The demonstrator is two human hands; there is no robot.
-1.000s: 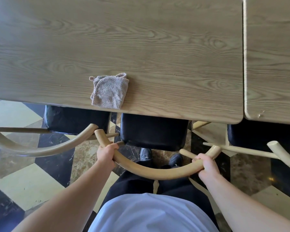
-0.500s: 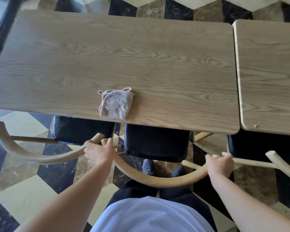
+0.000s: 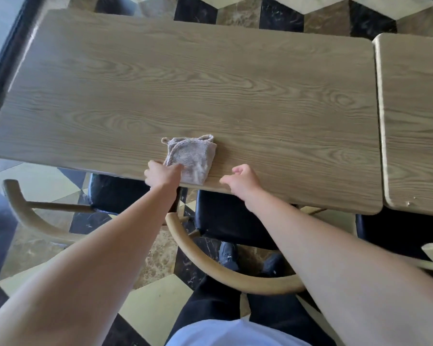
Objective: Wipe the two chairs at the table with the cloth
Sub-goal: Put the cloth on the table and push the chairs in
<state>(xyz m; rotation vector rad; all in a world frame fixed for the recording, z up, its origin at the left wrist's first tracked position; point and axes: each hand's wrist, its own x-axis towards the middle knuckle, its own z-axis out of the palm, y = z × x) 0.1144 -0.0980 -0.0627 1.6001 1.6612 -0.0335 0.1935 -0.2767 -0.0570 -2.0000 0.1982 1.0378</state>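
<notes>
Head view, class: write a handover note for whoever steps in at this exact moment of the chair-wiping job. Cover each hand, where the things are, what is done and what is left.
Left hand: on the near left edge of the folded cloth; grip not clearly closed yet.
Right hand: open, over the table edge, holding nothing.
Cloth: on the wooden table, at its near edge.
Chairs: middle chair right in front, left chair beside it; both seats tucked under the table.
Done: no wiping visible.
Left: pick up the cloth, wipe both chairs.

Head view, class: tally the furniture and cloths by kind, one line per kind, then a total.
Tables: 2, main table and neighbouring table
Chairs: 3, left chair, middle chair, right chair
Cloths: 1, cloth
Total: 6
</notes>
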